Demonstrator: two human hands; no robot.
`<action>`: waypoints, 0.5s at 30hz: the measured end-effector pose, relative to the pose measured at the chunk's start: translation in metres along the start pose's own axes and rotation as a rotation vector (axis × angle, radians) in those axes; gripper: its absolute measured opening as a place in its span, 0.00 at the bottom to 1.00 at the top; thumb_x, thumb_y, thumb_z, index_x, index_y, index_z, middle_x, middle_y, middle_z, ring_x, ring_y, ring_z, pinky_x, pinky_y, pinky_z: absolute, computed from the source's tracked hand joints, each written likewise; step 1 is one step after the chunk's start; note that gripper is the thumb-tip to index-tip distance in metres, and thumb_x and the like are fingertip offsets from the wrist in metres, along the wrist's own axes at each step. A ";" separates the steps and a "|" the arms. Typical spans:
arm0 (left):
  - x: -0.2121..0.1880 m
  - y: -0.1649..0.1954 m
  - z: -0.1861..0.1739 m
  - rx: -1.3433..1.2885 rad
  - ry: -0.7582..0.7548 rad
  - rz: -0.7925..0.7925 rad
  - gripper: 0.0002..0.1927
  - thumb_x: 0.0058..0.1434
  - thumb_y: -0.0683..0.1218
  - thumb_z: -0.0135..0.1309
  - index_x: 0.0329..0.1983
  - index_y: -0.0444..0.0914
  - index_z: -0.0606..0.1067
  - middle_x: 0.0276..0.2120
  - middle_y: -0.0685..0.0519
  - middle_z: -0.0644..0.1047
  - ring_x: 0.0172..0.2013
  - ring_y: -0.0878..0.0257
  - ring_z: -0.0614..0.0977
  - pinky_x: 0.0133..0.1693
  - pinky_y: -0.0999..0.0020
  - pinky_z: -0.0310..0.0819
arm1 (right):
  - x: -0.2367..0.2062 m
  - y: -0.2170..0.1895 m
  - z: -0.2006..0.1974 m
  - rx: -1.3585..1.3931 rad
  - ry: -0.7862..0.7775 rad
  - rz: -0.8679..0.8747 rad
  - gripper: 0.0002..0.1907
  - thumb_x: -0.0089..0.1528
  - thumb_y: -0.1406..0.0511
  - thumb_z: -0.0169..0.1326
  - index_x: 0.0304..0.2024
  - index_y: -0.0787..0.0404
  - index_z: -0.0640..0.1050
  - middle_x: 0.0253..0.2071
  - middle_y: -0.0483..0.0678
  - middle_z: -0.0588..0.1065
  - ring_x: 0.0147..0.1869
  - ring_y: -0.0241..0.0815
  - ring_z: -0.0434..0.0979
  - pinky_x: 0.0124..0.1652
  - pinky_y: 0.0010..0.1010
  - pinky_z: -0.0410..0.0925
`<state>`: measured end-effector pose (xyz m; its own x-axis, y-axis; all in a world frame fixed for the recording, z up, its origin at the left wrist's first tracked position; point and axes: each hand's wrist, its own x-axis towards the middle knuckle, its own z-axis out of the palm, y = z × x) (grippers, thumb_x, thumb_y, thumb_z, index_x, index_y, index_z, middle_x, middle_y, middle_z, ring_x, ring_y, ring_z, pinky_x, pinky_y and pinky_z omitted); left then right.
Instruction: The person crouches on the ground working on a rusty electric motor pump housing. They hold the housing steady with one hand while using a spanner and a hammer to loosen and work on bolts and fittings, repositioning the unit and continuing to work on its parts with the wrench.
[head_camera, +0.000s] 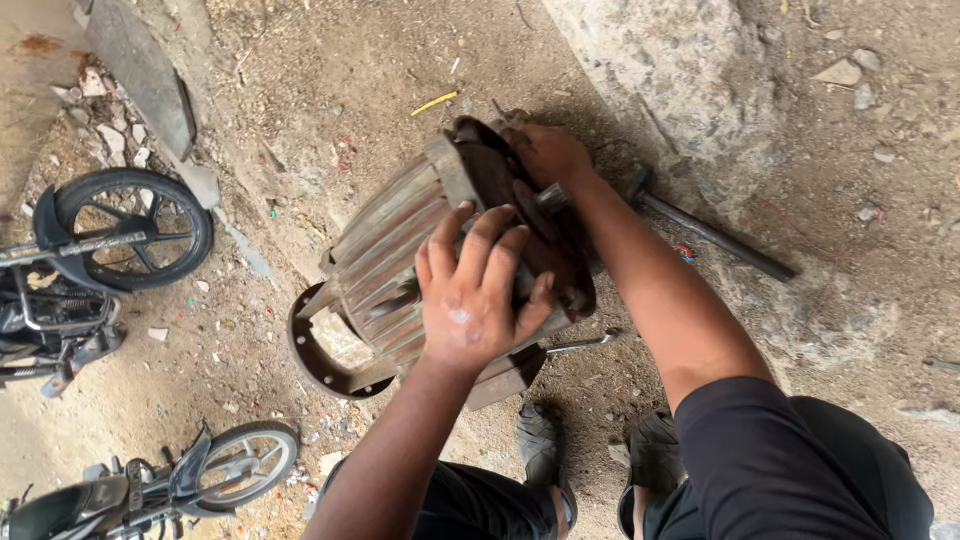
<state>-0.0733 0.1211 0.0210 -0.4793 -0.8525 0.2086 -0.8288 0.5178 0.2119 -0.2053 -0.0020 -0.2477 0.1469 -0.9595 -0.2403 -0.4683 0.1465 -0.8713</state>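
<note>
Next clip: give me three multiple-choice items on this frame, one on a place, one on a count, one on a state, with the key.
1. Where does the left hand rest?
A. on the ribbed motor housing
B. on the ground
C. on a wheel

2. How many motorbike wheels show at the left?
A. one
B. two
C. four

3. How does the housing lie?
A. upright on its end
B. tipped on its side
C. hung off the ground

Key: A, its fingers spread over the ribs; B, one wheel above, one below; B, its ribs run sideways and its flange ring faces out on the dirt.
</note>
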 end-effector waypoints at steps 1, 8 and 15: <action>0.000 -0.001 -0.001 -0.006 0.005 0.002 0.25 0.61 0.59 0.60 0.56 0.42 0.75 0.60 0.52 0.73 0.63 0.44 0.71 0.59 0.46 0.65 | -0.001 -0.002 -0.003 0.079 0.015 -0.037 0.25 0.67 0.46 0.49 0.46 0.59 0.78 0.42 0.61 0.79 0.48 0.63 0.81 0.46 0.52 0.72; -0.001 -0.002 -0.001 -0.036 0.027 -0.006 0.24 0.61 0.58 0.60 0.56 0.42 0.75 0.60 0.52 0.73 0.63 0.45 0.71 0.59 0.46 0.65 | 0.005 -0.016 -0.009 -0.146 -0.054 -0.049 0.24 0.72 0.47 0.44 0.46 0.60 0.78 0.45 0.63 0.78 0.50 0.68 0.78 0.49 0.55 0.69; -0.004 -0.009 -0.002 -0.054 0.021 -0.015 0.25 0.62 0.58 0.59 0.57 0.41 0.75 0.62 0.51 0.72 0.64 0.45 0.71 0.61 0.45 0.64 | -0.005 -0.028 -0.010 0.081 -0.029 -0.114 0.26 0.67 0.48 0.46 0.47 0.63 0.78 0.45 0.62 0.79 0.50 0.61 0.81 0.49 0.47 0.71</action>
<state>-0.0638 0.1201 0.0202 -0.4605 -0.8587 0.2249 -0.8189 0.5088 0.2657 -0.2017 -0.0037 -0.2180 0.2205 -0.9639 -0.1492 -0.3759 0.0571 -0.9249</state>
